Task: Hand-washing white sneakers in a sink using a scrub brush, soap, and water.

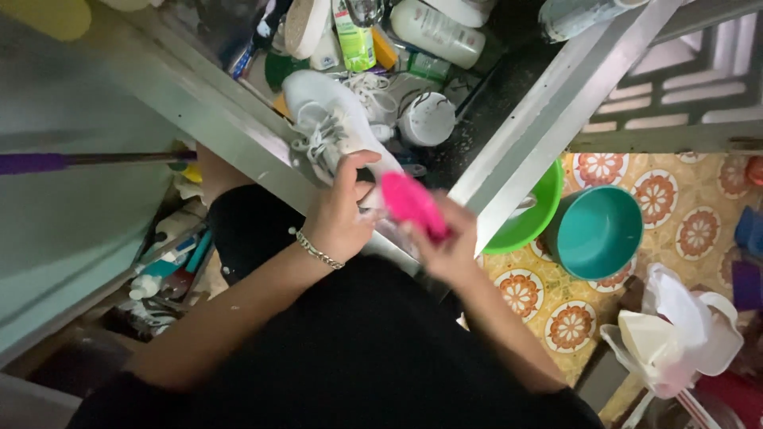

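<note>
— Sneaker [338,127]: what does it look like, and where does it lie?

— White, low-cut, with white laces partly loose across the tongue. It rests over the metal ledge [238,127] of a crowded sink area, toe toward the person, its near end hidden behind the hands.

— Left hand [342,214]?

— Fingers closed on the near end of the sneaker, thumb raised against its side; a chain bracelet [316,251] circles the wrist.

— Right hand [447,246]?

— Wrapped around a bright pink brush [413,205], blurred, which lies against the shoe just beside the left hand. Its bristles cannot be made out.

— Surroundings?

— Beyond the shoe, a white round container [427,119] and several bottles [437,32]. To the right, on the patterned tile floor [699,214], a green basin [528,214] sits beside a teal bucket [596,232]; a white plastic bag [675,334] lies nearer the lower corner.
</note>
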